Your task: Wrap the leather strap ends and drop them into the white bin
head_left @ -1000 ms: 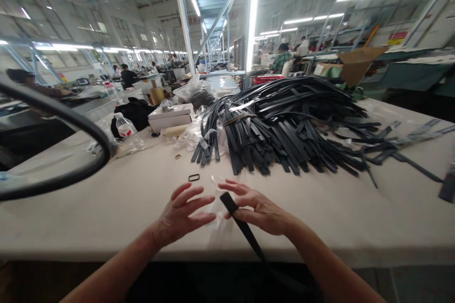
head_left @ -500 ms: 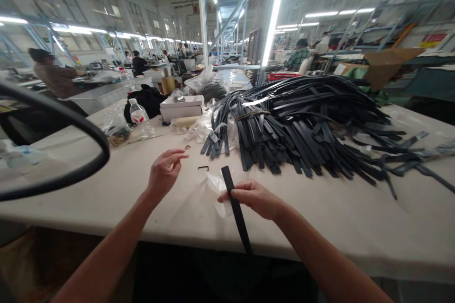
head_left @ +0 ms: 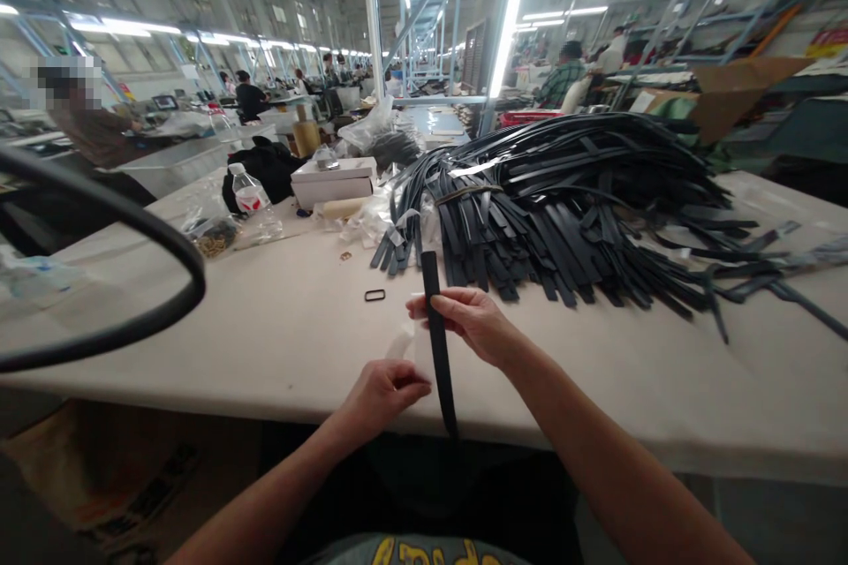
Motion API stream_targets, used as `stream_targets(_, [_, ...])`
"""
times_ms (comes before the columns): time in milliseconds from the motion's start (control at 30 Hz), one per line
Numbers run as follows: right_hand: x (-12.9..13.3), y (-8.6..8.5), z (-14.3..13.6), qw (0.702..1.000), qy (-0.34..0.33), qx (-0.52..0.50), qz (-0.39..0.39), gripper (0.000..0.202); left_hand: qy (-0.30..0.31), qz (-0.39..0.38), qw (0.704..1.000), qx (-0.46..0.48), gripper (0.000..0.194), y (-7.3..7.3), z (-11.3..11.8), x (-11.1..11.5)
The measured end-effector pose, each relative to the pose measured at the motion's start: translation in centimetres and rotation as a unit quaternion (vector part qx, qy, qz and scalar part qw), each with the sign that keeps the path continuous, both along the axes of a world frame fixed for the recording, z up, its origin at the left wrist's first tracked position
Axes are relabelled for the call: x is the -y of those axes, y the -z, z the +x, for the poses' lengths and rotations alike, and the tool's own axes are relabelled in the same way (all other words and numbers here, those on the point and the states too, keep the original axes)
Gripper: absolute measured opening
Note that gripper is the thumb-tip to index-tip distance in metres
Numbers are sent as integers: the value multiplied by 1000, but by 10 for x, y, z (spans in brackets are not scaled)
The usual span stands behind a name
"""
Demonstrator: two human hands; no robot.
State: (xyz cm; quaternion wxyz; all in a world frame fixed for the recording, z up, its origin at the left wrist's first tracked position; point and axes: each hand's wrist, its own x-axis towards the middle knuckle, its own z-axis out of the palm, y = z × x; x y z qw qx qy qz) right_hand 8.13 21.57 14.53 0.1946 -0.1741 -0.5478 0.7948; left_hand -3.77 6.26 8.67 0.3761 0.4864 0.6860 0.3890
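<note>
Strap (head_left: 437, 344): head view; I see one black strap held over the near edge of the table (head_left: 265, 335), just below frame centre, its upper end pointing to 12 o'clock and its lower end hanging past the table edge toward 6 o'clock.
Right hand (head_left: 473, 322): I note fingers and thumb pinched on the strap a little below its upper end; the hand sits at 3 o'clock of the strap.
Left hand (head_left: 384, 390): I read it as curled at the table edge, at 8 o'clock of the right hand, fingertips pressed together on the lower end of a clear plastic sleeve (head_left: 402, 342). The sleeve lies just beside the strap, on its 9 o'clock side.
Buckle ring (head_left: 374, 295): small dark rectangular ring flat on the table, at 10 o'clock of the right hand, apart from both hands.
Strap pile (head_left: 570, 212): large heap of black straps on the table at 1 o'clock of the right hand, cut ends facing me.
Far left of table: a water bottle (head_left: 248, 199), a white box (head_left: 333, 179) and a dark bag (head_left: 268, 169) at 11 o'clock, well apart from the hands.
Foreground left: a thick black hose (head_left: 132, 221) curves across the view at 9 o'clock.
Background: other people at work at benches beyond the table.
</note>
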Motion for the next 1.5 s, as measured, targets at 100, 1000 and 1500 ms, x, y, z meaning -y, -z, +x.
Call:
stream_targets(100, [-6, -3, 2, 1000, 20, -2, 14, 37, -7, -40, 994, 101, 21, 6, 5, 4])
stream_targets(1000, [-10, 11, 33, 987, 159, 23, 27, 43, -179, -32, 895, 408, 31, -8, 14, -3])
stream_targets(1500, [81, 45, 70, 865, 98, 252, 422, 36, -267, 44, 744, 611, 36, -13, 27, -21])
